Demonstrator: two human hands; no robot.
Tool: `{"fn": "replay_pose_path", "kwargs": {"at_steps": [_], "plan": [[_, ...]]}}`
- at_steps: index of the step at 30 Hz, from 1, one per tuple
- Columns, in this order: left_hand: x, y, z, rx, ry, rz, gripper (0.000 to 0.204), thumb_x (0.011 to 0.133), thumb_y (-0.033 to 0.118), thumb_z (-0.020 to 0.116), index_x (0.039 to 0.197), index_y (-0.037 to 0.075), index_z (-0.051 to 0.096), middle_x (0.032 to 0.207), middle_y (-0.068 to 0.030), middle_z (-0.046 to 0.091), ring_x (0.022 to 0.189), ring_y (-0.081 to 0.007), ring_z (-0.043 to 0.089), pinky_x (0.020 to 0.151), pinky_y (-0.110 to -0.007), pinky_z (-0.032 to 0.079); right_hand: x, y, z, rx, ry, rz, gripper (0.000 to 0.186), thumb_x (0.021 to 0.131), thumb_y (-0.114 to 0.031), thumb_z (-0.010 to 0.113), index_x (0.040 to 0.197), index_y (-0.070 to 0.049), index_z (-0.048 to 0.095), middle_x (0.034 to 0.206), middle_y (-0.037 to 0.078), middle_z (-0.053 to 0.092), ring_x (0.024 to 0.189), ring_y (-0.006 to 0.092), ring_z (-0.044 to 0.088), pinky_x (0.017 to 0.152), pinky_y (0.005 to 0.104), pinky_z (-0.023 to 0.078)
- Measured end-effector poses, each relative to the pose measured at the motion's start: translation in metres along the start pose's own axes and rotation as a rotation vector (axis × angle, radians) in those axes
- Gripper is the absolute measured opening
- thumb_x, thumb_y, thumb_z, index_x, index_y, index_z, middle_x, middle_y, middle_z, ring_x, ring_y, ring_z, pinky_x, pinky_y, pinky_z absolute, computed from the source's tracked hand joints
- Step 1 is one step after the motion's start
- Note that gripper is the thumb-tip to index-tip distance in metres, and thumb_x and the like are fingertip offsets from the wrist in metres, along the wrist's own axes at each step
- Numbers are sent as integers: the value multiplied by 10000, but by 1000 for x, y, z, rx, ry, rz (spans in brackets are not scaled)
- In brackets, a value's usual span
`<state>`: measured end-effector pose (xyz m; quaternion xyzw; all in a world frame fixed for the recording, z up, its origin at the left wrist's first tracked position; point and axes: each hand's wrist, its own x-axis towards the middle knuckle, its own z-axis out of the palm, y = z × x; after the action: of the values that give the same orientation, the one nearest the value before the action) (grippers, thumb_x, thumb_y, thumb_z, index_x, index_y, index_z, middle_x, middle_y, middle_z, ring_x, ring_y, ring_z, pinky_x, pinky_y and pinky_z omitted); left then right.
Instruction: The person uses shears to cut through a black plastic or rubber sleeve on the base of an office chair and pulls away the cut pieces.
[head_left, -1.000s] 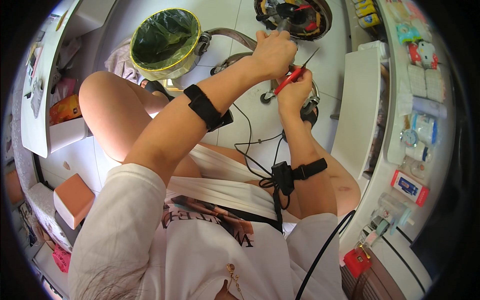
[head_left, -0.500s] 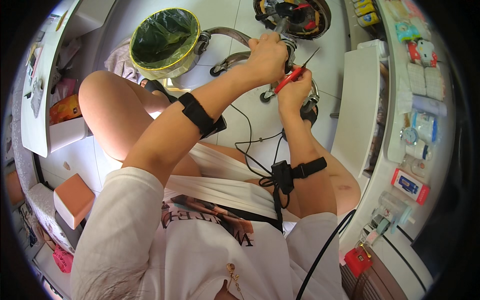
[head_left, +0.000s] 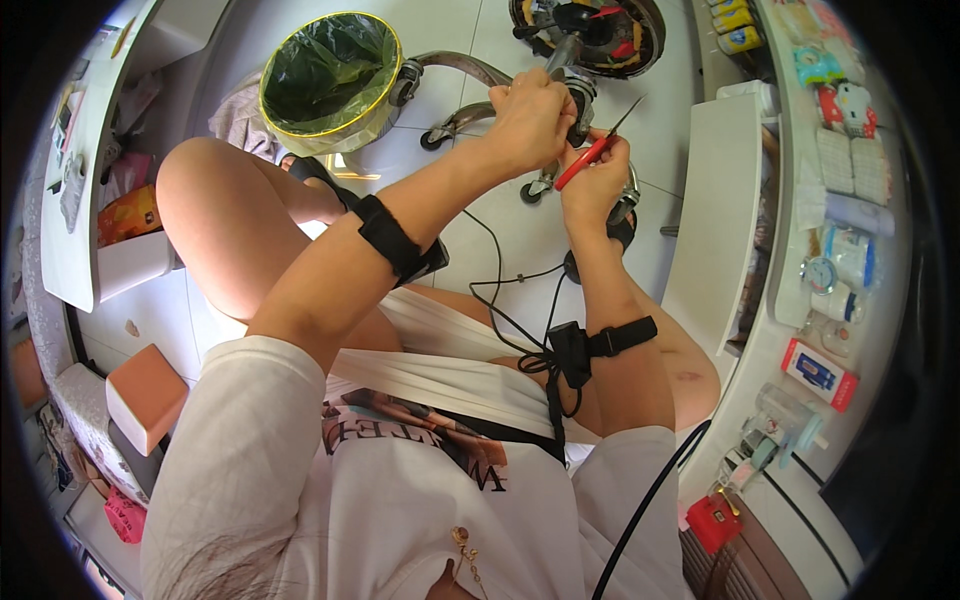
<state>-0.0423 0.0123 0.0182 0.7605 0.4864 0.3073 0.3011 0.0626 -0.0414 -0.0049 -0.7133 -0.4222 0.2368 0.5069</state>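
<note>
In my right hand (head_left: pixel 597 190) I hold a pair of red-handled scissors (head_left: pixel 588 162); their thin blade points up and to the right, away from me. My left hand (head_left: pixel 535 122) is closed right beside it, knuckles up, against a metal caster (head_left: pixel 580 100) on a chair base. What its fingertips grip, if anything, is hidden behind the hand. The metal chair base's curved leg (head_left: pixel 465 65) runs off to the left. A lower caster (head_left: pixel 532 193) shows below my left hand, and part of another lies behind my right wrist.
A yellow-rimmed bin (head_left: pixel 385 115) with a dark liner stands at the far left, beside a caster. A round, stained seat part (head_left: pixel 640 60) lies at the far end. White drawers (head_left: pixel 712 200) and a crowded shelf border the right. Black cables (head_left: pixel 500 290) hang between my forearms.
My right hand with the scissors has shifted slightly right, and the blade has tilted a little. My left hand has moved slightly, its fingers staying closed by the caster.
</note>
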Motion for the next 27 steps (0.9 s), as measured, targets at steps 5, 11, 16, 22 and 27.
{"fn": "replay_pose_path", "kwargs": {"at_steps": [5,11,16,22,27], "plan": [[3,2,3,-10,38,56,161,695,124,699,835,80,631,903,-80,523,963,-252,481,812,-393,272,-3,-7,1,101,-1,-4,381,692,-76,720,976,-11,474,887,99,585,797,196,567,700,308,463],[8,9,11,155,124,74,89,650,87,709,715,76,648,825,-73,551,913,-245,503,757,-408,268,-2,-8,-1,-97,1,-40,360,685,-33,682,976,-9,472,868,113,595,775,228,578,696,331,460],[12,8,13,160,114,54,66,654,82,697,696,75,646,813,-67,557,888,-251,510,744,-414,267,0,0,0,-70,-8,-65,374,680,-53,695,979,-9,474,875,121,598,776,237,584,696,333,459],[20,10,11,219,18,72,22,694,72,656,703,63,639,833,-79,548,875,-271,500,736,-424,278,0,0,0,-31,8,-41,379,685,-64,706,980,-8,475,882,122,600,783,236,586,698,328,462],[18,4,11,216,21,89,28,727,78,630,736,52,623,881,-99,535,880,-283,492,735,-424,294,-2,-3,2,-46,0,-44,384,680,-68,716,976,-12,478,884,118,599,772,229,583,693,323,462]]}}
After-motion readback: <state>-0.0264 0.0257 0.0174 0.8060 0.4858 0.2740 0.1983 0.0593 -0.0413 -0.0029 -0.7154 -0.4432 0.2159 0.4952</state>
